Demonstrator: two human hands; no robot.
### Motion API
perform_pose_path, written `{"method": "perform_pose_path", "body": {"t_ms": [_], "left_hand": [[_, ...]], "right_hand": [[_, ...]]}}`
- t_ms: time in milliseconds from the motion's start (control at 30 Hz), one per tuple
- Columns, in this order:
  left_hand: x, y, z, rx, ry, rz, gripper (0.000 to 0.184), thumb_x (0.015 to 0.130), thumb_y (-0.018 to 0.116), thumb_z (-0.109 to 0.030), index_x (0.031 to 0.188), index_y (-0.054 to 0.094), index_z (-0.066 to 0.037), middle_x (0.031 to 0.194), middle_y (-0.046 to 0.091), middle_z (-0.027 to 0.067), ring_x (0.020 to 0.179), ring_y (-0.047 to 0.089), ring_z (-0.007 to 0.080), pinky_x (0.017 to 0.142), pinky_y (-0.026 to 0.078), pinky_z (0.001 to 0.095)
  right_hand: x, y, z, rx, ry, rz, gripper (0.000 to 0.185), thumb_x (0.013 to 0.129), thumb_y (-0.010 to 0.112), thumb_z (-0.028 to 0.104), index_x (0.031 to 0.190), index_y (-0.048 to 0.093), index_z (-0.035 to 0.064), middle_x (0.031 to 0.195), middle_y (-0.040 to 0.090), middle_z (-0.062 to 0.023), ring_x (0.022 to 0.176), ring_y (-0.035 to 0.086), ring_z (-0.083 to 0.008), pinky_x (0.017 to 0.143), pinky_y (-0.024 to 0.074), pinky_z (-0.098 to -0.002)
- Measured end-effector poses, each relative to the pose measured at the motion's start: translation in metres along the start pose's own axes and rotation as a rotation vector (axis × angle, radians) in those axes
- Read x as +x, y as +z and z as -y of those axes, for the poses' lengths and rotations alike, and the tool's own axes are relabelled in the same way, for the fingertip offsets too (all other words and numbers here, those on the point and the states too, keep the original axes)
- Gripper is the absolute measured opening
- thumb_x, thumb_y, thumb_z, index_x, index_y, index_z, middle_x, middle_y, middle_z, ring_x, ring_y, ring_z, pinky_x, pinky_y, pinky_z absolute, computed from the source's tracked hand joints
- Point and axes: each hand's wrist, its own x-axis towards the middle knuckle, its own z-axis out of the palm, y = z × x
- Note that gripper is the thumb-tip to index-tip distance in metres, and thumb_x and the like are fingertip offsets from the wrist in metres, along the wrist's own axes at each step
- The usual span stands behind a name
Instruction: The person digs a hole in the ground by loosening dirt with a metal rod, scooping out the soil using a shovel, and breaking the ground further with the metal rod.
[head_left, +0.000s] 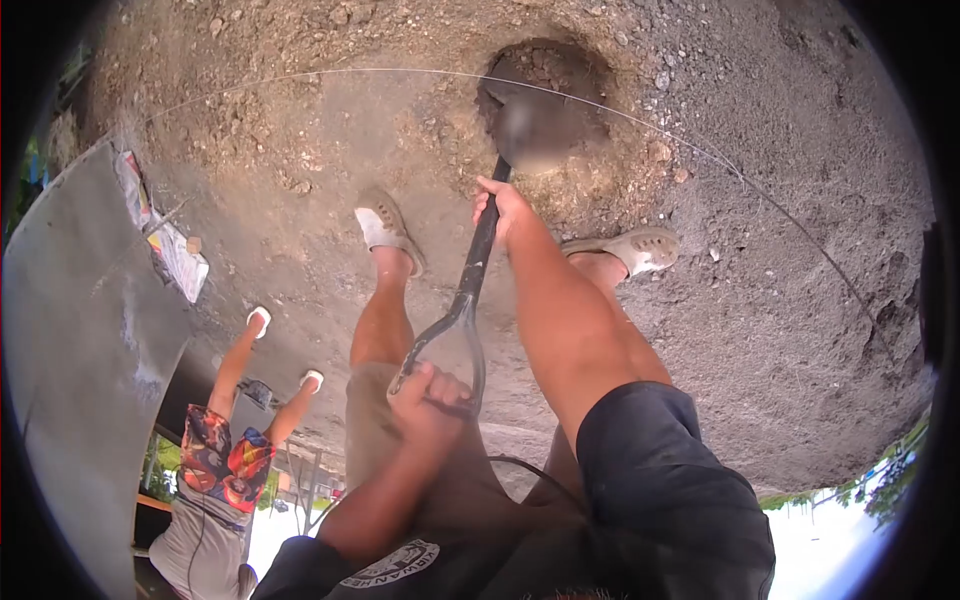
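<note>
A smooth gray wall (75, 320) occupies the left side of the view. Printed sheets (180, 262), possibly paper or sacking (the material cannot be confirmed at this angle), lie along its edge, with a small tan block (194, 244) on them. Below, a second person (200, 530) stands in patterned shorts (225, 460) and white footwear (312, 381). A thin line (400, 70) arcs across the ground (800, 350). Green foliage (893, 482) borders the lower right.

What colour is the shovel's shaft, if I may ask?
The shovel's shaft is black, seen in the head view.
</note>
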Motion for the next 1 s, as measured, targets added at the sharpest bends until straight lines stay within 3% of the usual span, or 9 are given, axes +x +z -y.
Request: {"method": "perform_pose_path", "body": {"t_ms": [33, 167, 367, 400, 433, 533, 667, 933, 1000], "left_hand": [[0.002, -0.006, 0.002, 0.014, 0.015, 0.020, 0.016, 0.093, 0.061, -0.020, 0.081, 0.051, -0.016, 0.063, 0.038, -0.0028, 0.057, 0.043, 0.0155, 0.066, 0.045, 0.0388], [-0.010, -0.005, 0.007, 0.057, 0.089, 0.080, 0.014, 0.092, 0.062, -0.017, 0.082, 0.052, -0.014, 0.063, 0.043, -0.0001, 0.057, 0.048, 0.0175, 0.063, 0.048, 0.0416], [-0.039, -0.073, -0.003, 0.056, 0.111, 0.091, 0.014, 0.087, 0.066, -0.005, 0.089, 0.052, -0.005, 0.064, 0.047, 0.0067, 0.054, 0.052, 0.0222, 0.060, 0.054, 0.0490], [-0.036, -0.075, -0.013, 0.061, 0.112, 0.104, 0.014, 0.086, 0.066, -0.005, 0.089, 0.052, -0.005, 0.064, 0.047, 0.0065, 0.054, 0.052, 0.0219, 0.060, 0.055, 0.0489], [-0.042, -0.084, -0.024, 0.138, 0.157, 0.095, 0.013, 0.091, 0.062, -0.013, 0.083, 0.053, -0.008, 0.063, 0.045, 0.0036, 0.052, 0.050, 0.0186, 0.056, 0.053, 0.0410], [-0.055, -0.129, -0.079, 0.246, 0.172, 0.142, 0.014, 0.086, 0.065, -0.008, 0.083, 0.052, -0.005, 0.063, 0.048, 0.0071, 0.053, 0.053, 0.0213, 0.055, 0.054, 0.0446], [-0.057, -0.184, -0.142, 0.295, 0.223, 0.194, 0.017, 0.087, 0.066, -0.013, 0.082, 0.052, -0.006, 0.060, 0.047, 0.0063, 0.049, 0.052, 0.0207, 0.051, 0.052, 0.0421], [-0.121, -0.315, -0.264, 0.241, 0.187, 0.046, 0.018, 0.090, 0.062, -0.021, 0.079, 0.051, -0.013, 0.056, 0.040, -0.0006, 0.043, 0.046, 0.0161, 0.046, 0.047, 0.0379], [-0.134, -0.361, -0.271, 0.197, 0.155, -0.018, 0.024, 0.090, 0.063, -0.024, 0.074, 0.048, -0.013, 0.058, 0.043, 0.0009, 0.044, 0.046, 0.0171, 0.046, 0.047, 0.0375]], "right_hand": [[-0.006, 0.006, -0.006, 0.010, -0.044, -0.047, 0.027, 0.097, 0.066, 0.021, 0.077, 0.048, 0.0148, 0.058, 0.045, 0.0077, 0.047, 0.044, -0.0073, 0.049, 0.0432, -0.0270], [-0.005, 0.005, 0.000, -0.082, 0.026, -0.145, 0.022, 0.089, 0.055, 0.005, 0.073, 0.044, 0.0151, 0.058, 0.042, 0.0052, 0.047, 0.041, -0.0114, 0.049, 0.0412, -0.0311], [-0.039, 0.008, -0.048, -0.076, -0.031, -0.101, 0.025, 0.091, 0.056, 0.009, 0.070, 0.043, 0.0153, 0.057, 0.041, 0.0031, 0.047, 0.041, -0.0132, 0.049, 0.0414, -0.0307], [-0.043, 0.015, -0.054, -0.043, -0.040, -0.095, 0.025, 0.091, 0.056, 0.009, 0.070, 0.043, 0.0155, 0.057, 0.041, 0.0034, 0.048, 0.041, -0.0130, 0.049, 0.0415, -0.0306], [-0.050, 0.017, -0.073, 0.000, -0.037, -0.096, 0.025, 0.091, 0.056, 0.009, 0.070, 0.043, 0.0156, 0.057, 0.041, 0.0036, 0.048, 0.041, -0.0127, 0.050, 0.0416, -0.0306], [-0.056, 0.045, -0.124, 0.086, -0.086, -0.089, 0.025, 0.090, 0.057, 0.010, 0.071, 0.043, 0.0162, 0.057, 0.041, 0.0051, 0.049, 0.042, -0.0114, 0.050, 0.0414, -0.0294], [-0.079, 0.092, -0.176, 0.139, -0.180, -0.104, 0.023, 0.089, 0.058, 0.010, 0.073, 0.043, 0.0164, 0.059, 0.041, 0.0053, 0.051, 0.043, -0.0113, 0.052, 0.0421, -0.0298], [-0.137, 0.165, -0.331, 0.154, -0.152, -0.145, 0.022, 0.089, 0.059, 0.011, 0.074, 0.044, 0.0145, 0.062, 0.043, 0.0016, 0.058, 0.048, -0.0156, 0.057, 0.0456, -0.0347], [-0.147, 0.172, -0.368, 0.102, -0.202, -0.194, 0.013, 0.086, 0.060, 0.004, 0.086, 0.049, 0.0110, 0.064, 0.047, -0.0008, 0.056, 0.050, -0.0162, 0.056, 0.0486, -0.0367]]}}
